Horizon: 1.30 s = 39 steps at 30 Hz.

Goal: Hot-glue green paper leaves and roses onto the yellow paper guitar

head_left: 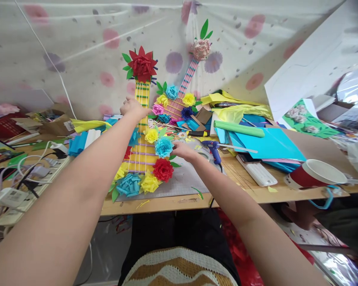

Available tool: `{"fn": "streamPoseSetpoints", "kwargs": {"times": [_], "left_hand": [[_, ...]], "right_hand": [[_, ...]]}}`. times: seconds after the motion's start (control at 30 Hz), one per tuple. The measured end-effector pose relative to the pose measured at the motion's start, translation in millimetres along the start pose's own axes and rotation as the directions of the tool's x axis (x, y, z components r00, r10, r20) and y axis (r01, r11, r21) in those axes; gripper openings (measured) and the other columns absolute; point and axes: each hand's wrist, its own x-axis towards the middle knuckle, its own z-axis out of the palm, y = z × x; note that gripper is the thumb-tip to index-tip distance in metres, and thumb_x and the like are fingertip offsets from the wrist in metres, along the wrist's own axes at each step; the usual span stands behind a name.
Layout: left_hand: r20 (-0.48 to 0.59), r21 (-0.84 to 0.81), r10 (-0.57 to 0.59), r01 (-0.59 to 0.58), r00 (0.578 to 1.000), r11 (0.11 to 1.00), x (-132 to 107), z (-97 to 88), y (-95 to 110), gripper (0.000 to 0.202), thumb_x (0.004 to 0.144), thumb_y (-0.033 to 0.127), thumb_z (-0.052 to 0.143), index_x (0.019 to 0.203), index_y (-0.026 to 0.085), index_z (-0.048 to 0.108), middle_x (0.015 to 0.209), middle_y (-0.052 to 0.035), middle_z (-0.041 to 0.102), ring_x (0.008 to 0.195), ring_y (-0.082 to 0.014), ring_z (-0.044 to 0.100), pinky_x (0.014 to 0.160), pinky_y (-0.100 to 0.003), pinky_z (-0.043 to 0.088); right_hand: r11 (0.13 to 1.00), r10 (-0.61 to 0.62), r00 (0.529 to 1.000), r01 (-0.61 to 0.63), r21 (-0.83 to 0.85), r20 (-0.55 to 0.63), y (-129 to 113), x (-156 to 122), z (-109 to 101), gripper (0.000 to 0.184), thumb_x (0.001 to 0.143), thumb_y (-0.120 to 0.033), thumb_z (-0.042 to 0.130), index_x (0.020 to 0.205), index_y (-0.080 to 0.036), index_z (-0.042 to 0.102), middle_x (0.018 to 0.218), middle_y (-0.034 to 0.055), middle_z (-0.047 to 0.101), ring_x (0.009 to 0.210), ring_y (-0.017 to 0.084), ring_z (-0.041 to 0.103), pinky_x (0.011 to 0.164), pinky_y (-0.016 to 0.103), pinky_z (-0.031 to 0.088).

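Observation:
A yellow paper guitar (141, 153) stands on the wooden table (256, 190), trimmed with paper flowers and topped by a red flower (142, 64). My left hand (133, 108) is closed around its neck, just below that red flower. My right hand (181, 151) pinches the edge of a light-blue paper flower (164, 146) on the guitar's body, above a red flower (163, 169). A second, pink paper guitar (181, 95) leans on the wall behind, also covered in flowers.
A blue glue gun (214, 149) lies right of my right hand. Sheets of blue paper (268, 145), a green roll (238, 128), a white remote (258, 172) and a red cup on its side (313, 174) fill the right side. Cables and a power strip (24, 190) lie left.

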Motion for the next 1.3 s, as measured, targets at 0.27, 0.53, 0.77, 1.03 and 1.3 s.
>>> {"fn": "streamPoseSetpoints", "kwargs": {"times": [0.27, 0.53, 0.77, 1.03, 1.3], "left_hand": [[-0.233, -0.237, 0.311, -0.364, 0.921, 0.901, -43.7, -9.1, -36.0, 0.034, 0.076, 0.028, 0.058, 0.106, 0.018, 0.045, 0.114, -0.0108, 0.054, 0.113, -0.0245, 0.050, 0.097, -0.043, 0.037], [0.033, -0.182, 0.550, -0.536, 0.835, 0.824, -138.5, 38.2, -98.3, 0.043, 0.077, 0.017, 0.046, 0.119, 0.018, 0.040, 0.112, -0.0104, 0.060, 0.112, -0.0241, 0.050, 0.098, -0.043, 0.039], [0.128, -0.047, 0.631, -0.631, 0.765, 0.774, -149.6, 56.5, -96.0, 0.053, 0.078, 0.015, 0.044, 0.130, 0.014, 0.033, 0.118, -0.0122, 0.060, 0.121, -0.0269, 0.044, 0.101, -0.046, 0.037], [0.095, 0.003, 0.656, -0.659, 0.749, 0.752, -157.5, 67.5, -97.8, 0.058, 0.076, 0.013, 0.043, 0.133, 0.014, 0.029, 0.123, -0.0111, 0.056, 0.124, -0.0276, 0.041, 0.103, -0.046, 0.034], [0.082, -0.015, 0.673, -0.674, 0.735, 0.739, -152.4, 69.2, -98.9, 0.054, 0.074, 0.011, 0.043, 0.127, 0.010, 0.034, 0.124, -0.0144, 0.054, 0.119, -0.0275, 0.046, 0.103, -0.046, 0.034]], "right_hand": [[0.997, 0.072, 0.997, -0.073, -0.029, -0.039, 18.9, -2.3, -7.9, 0.010, 0.049, -0.019, 0.066, 0.059, -0.016, 0.067, 0.060, -0.0002, 0.062, 0.061, 0.012, 0.053, 0.064, 0.026, 0.043], [0.988, 0.153, 0.987, -0.151, 0.037, -0.040, 29.9, -7.0, -10.6, 0.014, 0.048, -0.020, 0.069, 0.062, -0.017, 0.069, 0.065, 0.0018, 0.066, 0.065, 0.013, 0.055, 0.062, 0.025, 0.043], [0.997, 0.082, 0.995, -0.082, 0.009, -0.050, 33.1, -8.6, -13.6, 0.013, 0.049, -0.020, 0.068, 0.061, -0.016, 0.066, 0.062, -0.0003, 0.064, 0.064, 0.013, 0.054, 0.069, 0.027, 0.044], [0.998, 0.054, 0.998, -0.053, 0.036, -0.033, 34.2, -13.8, -15.1, 0.011, 0.050, -0.018, 0.065, 0.060, -0.016, 0.064, 0.064, 0.0000, 0.064, 0.064, 0.013, 0.055, 0.069, 0.027, 0.044], [0.991, 0.116, 0.993, -0.115, 0.074, -0.003, 34.5, -12.3, -18.4, 0.012, 0.048, -0.018, 0.066, 0.060, -0.018, 0.065, 0.064, -0.0028, 0.064, 0.064, 0.011, 0.054, 0.064, 0.023, 0.043]]}}
